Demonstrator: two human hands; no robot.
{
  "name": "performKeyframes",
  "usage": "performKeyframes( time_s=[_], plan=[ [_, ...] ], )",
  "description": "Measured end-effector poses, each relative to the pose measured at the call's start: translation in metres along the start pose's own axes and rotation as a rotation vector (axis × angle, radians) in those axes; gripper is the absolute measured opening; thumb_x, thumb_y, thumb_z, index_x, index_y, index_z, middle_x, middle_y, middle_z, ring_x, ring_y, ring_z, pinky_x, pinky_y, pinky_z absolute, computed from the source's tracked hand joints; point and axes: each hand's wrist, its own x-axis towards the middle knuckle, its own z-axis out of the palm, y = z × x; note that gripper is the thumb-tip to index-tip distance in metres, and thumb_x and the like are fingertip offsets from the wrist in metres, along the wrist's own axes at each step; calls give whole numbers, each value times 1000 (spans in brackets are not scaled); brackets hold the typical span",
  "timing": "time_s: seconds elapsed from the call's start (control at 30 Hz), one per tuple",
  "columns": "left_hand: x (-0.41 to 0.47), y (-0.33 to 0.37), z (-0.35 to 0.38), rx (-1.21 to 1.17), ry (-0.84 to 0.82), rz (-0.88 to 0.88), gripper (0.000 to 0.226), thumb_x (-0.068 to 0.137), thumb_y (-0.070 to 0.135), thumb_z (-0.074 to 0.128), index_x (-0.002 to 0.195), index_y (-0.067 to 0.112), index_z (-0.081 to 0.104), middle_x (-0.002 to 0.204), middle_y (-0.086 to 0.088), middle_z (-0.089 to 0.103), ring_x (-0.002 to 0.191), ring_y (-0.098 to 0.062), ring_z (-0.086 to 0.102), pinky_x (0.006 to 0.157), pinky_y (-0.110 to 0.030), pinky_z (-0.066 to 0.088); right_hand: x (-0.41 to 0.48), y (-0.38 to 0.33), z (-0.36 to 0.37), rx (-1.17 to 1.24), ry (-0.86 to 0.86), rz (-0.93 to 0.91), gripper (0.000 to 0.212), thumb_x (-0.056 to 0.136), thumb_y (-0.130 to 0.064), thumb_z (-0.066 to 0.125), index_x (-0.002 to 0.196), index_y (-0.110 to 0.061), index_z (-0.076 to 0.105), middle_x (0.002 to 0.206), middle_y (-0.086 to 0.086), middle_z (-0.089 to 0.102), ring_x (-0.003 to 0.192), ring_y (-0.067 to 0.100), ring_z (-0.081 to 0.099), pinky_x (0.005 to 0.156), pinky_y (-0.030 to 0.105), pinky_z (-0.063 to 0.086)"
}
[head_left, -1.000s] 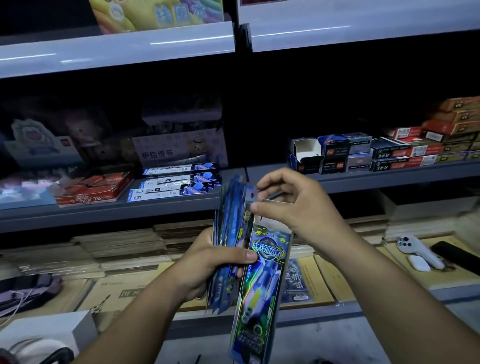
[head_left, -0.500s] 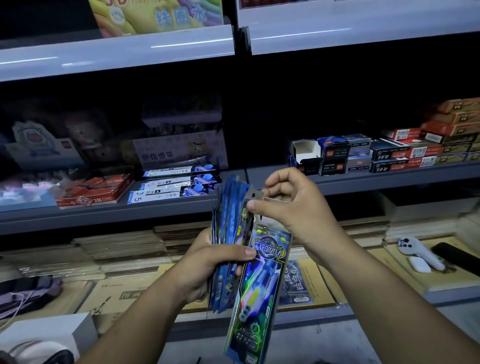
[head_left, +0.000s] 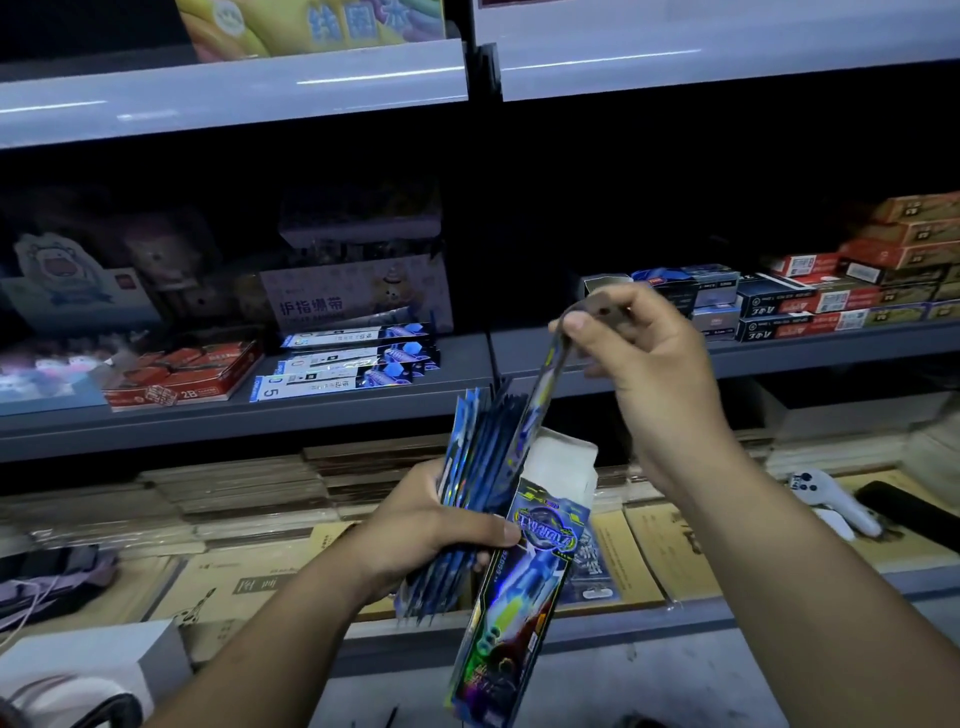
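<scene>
Right up close, our left hand (head_left: 415, 530) is wrapped round the bundle of blue packs (head_left: 467, 462), fingers curled behind and thumb clamped across the front. Tight against the bundle's right side is the shiny carton (head_left: 524, 597), hanging lower than the bundle with its white top flap open and our thumb tip just reaching it.

Above the bundle, our right hand (head_left: 649, 364) pinches the top of a single pack (head_left: 540, 384) between thumb and forefinger, the other fingers loosely curled. That pack slants down, and its lower end sits in among the bundle.

Beyond and below the bundle, brown paper pads (head_left: 249, 582) lie flat, with a white controller (head_left: 826, 493) well off to the bundle's right. Further back, up and left of the bundle, flat packs (head_left: 358, 364) lie beside a red 2B box (head_left: 182, 379). Up and right of the bundle, small boxes (head_left: 810, 306) are stacked.
</scene>
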Motion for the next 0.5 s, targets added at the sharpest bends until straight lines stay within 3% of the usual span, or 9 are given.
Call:
performKeyframes(
  time_s=[0.1,0.17,0.37,0.5],
  plan=[
    [1,-3,-1,-36,49,2,20,66,2,82,69,18,71,64,-8,65,50,-20,55,50,-26,51,2,2,-8,-20,24,5,13,99,-6,62,94,-17,57,73,7,68,57,14,60,50,26,44],
    [2,-2,-2,-89,106,8,20,63,2,81,74,14,69,62,-9,65,47,-18,55,48,-24,48,3,7,-13,-43,52,-1,14,100,-5,61,95,-17,57,65,3,64,49,18,59,43,30,44],
    [4,1,-6,-135,271,40,31,59,5,83,81,4,62,60,-7,62,47,-15,56,46,-24,48,3,15,-20,-98,172,5,14,99,-2,62,94,-13,55,76,2,67,45,16,61,43,30,53],
    [6,-1,-9,-20,367,58,30,72,-5,88,84,6,62,63,-4,67,53,-15,63,52,-24,51,5,14,-29,-213,316,-64,17,97,-8,67,91,-19,55,70,0,67,48,16,65,51,35,55]
  ],
)
